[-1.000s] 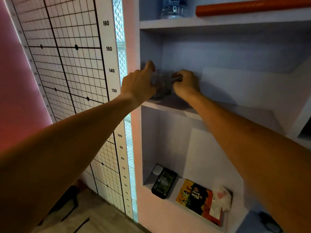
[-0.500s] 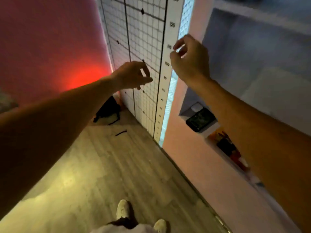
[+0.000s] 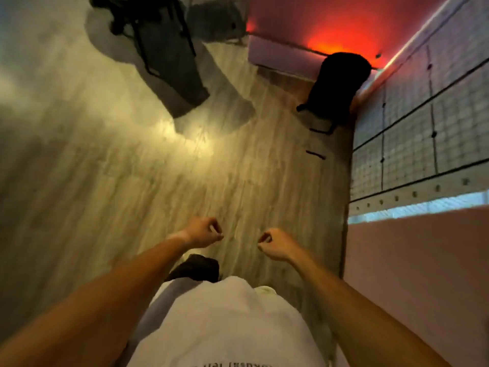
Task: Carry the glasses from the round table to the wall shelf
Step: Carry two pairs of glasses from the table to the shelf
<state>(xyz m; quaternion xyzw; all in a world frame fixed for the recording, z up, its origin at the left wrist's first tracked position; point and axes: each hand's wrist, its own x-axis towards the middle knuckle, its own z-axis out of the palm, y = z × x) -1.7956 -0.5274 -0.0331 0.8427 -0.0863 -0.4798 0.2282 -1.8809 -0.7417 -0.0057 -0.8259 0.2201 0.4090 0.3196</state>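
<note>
Glasses out of sight, both hands free

Glasses are not in this view, so you cannot tell where they sit right now. The round table and the wall shelf are not in view either.

You are looking down at the wooden floor (image 3: pixel 238 168). Your left hand (image 3: pixel 203 233) hangs in front of you with its fingers loosely curled and nothing in it. Your right hand (image 3: pixel 275 243) is just the same, curled softly and holding nothing. The two hands are near each other but apart.

A grid wall (image 3: pixel 423 128) with lines and dots runs along your right side. A black bag (image 3: pixel 336 88) lies on the floor by the corner, under a red glow. A dark stand (image 3: pixel 169 62) sits farther off on the left.

With both hands free, this looks like the walk between trips. Next you need to find the round table, go to it, and pick up a glass. Watch the bag and the stand as you step.
</note>
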